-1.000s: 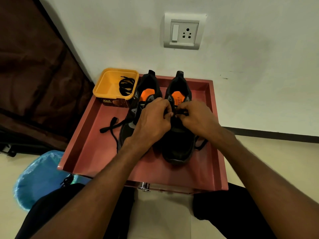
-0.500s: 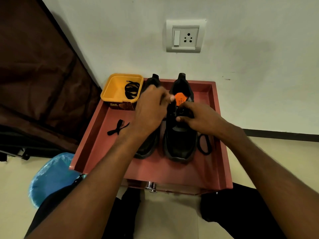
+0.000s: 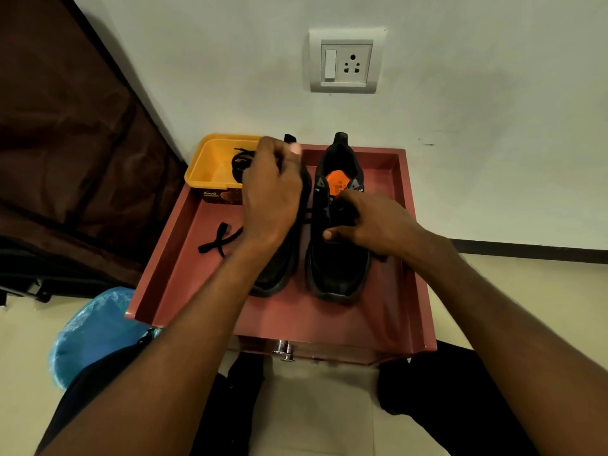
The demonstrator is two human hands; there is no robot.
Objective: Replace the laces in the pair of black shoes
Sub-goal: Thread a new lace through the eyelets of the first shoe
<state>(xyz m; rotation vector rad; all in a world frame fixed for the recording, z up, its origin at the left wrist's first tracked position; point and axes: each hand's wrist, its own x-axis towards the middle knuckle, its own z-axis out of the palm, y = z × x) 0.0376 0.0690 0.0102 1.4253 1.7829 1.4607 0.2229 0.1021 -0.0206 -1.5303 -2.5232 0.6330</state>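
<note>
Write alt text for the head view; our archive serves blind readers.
A person's left hand is raised over the left black shoe, apparently pulling a lace, while the right hand grips the right black shoe, both on a red tray beside a yellow tub of laces.

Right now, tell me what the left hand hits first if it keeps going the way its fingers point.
The left hand points away from the person, toward the wall. It would likely meet the yellow tub holding a coiled lace, just ahead and slightly left; depth is unclear, so it might pass over the rim.
</note>
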